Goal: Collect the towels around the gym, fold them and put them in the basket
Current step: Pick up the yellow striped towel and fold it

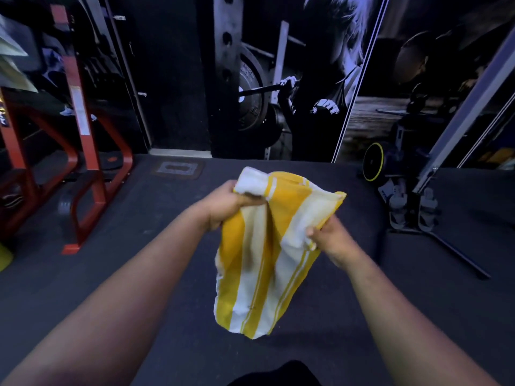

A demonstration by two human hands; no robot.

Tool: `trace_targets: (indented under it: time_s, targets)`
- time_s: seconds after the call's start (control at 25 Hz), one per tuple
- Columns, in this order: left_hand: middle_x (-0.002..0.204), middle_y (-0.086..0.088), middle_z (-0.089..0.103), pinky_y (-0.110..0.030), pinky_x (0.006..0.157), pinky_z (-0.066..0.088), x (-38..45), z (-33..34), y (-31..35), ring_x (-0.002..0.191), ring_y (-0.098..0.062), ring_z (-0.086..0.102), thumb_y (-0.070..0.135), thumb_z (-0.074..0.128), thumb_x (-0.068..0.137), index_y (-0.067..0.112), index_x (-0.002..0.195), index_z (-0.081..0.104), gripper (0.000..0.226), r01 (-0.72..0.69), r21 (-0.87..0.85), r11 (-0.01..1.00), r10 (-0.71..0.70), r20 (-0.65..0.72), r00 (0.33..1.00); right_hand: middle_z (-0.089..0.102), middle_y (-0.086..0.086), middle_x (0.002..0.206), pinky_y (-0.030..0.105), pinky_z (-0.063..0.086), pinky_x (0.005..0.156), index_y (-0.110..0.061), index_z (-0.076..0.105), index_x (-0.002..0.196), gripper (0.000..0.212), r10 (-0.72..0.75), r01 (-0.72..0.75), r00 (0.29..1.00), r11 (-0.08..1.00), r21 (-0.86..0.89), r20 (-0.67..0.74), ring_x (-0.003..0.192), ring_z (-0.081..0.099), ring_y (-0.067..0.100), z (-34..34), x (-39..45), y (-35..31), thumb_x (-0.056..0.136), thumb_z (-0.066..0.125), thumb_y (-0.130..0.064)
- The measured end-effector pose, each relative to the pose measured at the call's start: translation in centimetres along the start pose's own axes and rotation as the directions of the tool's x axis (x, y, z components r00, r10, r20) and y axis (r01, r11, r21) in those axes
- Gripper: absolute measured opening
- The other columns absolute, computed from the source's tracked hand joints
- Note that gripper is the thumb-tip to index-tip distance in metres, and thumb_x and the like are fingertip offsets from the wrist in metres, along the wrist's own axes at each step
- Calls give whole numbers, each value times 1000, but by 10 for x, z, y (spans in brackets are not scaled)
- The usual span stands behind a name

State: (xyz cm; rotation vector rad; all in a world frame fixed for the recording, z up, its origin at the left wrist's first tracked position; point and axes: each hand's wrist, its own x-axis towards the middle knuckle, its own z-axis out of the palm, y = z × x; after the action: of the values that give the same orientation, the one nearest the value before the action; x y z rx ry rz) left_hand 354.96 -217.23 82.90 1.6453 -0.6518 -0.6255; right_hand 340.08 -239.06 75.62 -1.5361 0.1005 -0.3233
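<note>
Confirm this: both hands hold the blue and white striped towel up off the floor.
Wrong colour. The head view shows the towel striped yellow and white, not blue. The rest stands: the left hand and right hand both grip it, off the floor.

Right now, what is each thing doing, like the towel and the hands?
Towel: yellow and white striped, held up in the air, hanging down, partly folded, not in a basket.
Left hand: grips the towel's top left part.
Right hand: pinches the towel's right edge.
Red rack: standing upright on the floor.
Yellow-rimmed weight plate: standing on its edge.
</note>
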Motion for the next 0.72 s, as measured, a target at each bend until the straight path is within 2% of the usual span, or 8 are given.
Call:
trace_targets:
  time_s: [0.08, 0.16, 0.24, 0.32, 0.48, 0.6, 0.68, 0.72]
  targets:
    - [102, -11, 78, -43, 83, 61, 0, 6, 23, 97, -29, 74, 11, 72, 90, 20, 107, 75, 19, 2, -250, 968, -9, -27, 1000, 65, 12, 134, 34, 54, 101, -14, 57, 131, 101, 130, -115, 987, 982, -148, 95, 128, 59, 24, 20, -5, 20, 46, 98, -48]
    - [106, -16, 76, -42, 81, 61, 7, 7, 39, 100, -31, 73, 24, 71, 91, 12, 110, 74, 22, 50, -453, 890, -85, -57, 995, 73, -1, 119, 47, 52, 103, -19, 70, 114, 64, 106, -70, 987, 962, -262, 124, 116, 66, 15, 44, 1, 36, 62, 90, -50]
    - [114, -19, 73, -45, 87, 60, 10, 2, 34, 106, -34, 71, 30, 67, 93, 5, 119, 70, 36, 41, -539, 841, -115, -105, 988, 76, -11, 107, 51, 53, 101, -24, 75, 104, 30, 43, -33, 999, 966, -257, 31, 107, 68, 7, 65, 8, 37, 79, 77, -40]
    - [122, -19, 70, -47, 91, 59, 13, -5, 10, 113, -35, 68, 35, 69, 94, 1, 133, 59, 53, -14, -542, 840, -83, -154, 985, 76, -9, 112, 44, 53, 102, -25, 76, 107, 24, 55, -59, 998, 979, -194, -27, 111, 68, 9, 75, 14, 33, 85, 67, -32]
    - [147, 2, 56, -39, 98, 52, -21, -1, -77, 124, -18, 61, 58, 84, 73, 22, 160, 20, 114, 116, -413, 903, -170, -97, 981, 76, 8, 113, 46, 52, 103, -12, 73, 111, 22, 139, -129, 981, 988, 82, -134, 111, 69, 26, 81, 17, 34, 94, 61, -19]
    - [125, 6, 72, -31, 91, 57, -61, 19, -150, 113, -13, 69, 40, 91, 71, 17, 138, 51, 81, 204, -92, 975, -201, 39, 979, 75, 19, 109, 54, 54, 99, -3, 68, 113, 20, 202, -176, 960, 974, 143, -196, 106, 70, 38, 76, 26, 32, 101, 55, -12]
    - [108, 12, 76, -36, 88, 58, -78, 28, -186, 103, -9, 72, 45, 91, 66, 26, 122, 62, 66, 222, 213, 951, -208, -86, 974, 74, 22, 111, 55, 55, 97, 0, 66, 115, 22, 251, -220, 946, 962, 162, -205, 109, 69, 42, 75, 29, 31, 103, 55, -15]
    - [102, 13, 77, -39, 88, 59, -83, 32, -191, 98, -8, 73, 45, 88, 67, 27, 114, 68, 55, 225, 250, 942, -194, -142, 971, 73, 22, 112, 53, 56, 97, 0, 66, 116, 23, 275, -236, 939, 952, 194, -206, 110, 68, 41, 74, 29, 31, 103, 56, -16]
